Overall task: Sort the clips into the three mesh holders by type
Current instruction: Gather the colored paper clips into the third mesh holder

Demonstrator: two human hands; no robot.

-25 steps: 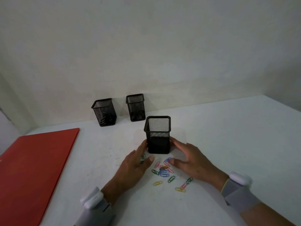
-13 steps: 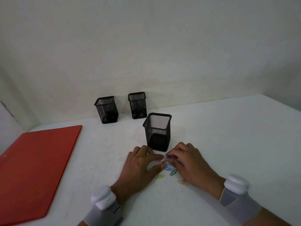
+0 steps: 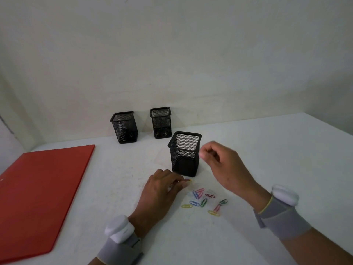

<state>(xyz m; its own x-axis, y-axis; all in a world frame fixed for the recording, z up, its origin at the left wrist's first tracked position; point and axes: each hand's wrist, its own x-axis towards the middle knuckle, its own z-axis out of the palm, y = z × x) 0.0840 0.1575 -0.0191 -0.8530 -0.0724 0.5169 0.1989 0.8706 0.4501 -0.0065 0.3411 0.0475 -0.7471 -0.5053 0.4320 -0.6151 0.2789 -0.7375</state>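
Three black mesh holders stand on the white table [image 3: 267, 150]. The near holder [image 3: 185, 153] is just beyond my hands. Two more, the left holder [image 3: 124, 127] and the middle holder [image 3: 161, 122], stand by the wall with dark clips inside. Several coloured paper clips [image 3: 200, 197] lie scattered in front of the near holder. My left hand [image 3: 158, 190] rests on the table, its fingertips pinching a yellow and purple clip [image 3: 188, 180]. My right hand [image 3: 219, 161] is raised beside the near holder's rim, fingers pinched together on something small that barely shows.
A flat red folder [image 3: 42, 192] covers the table's left side. The white wall runs close behind the two far holders. Both wrists carry grey bands with white devices.
My right hand has lifted off the clip pile up to the near holder's rim. My left hand has slid slightly left and pinches one clip. The pile is uncovered again.
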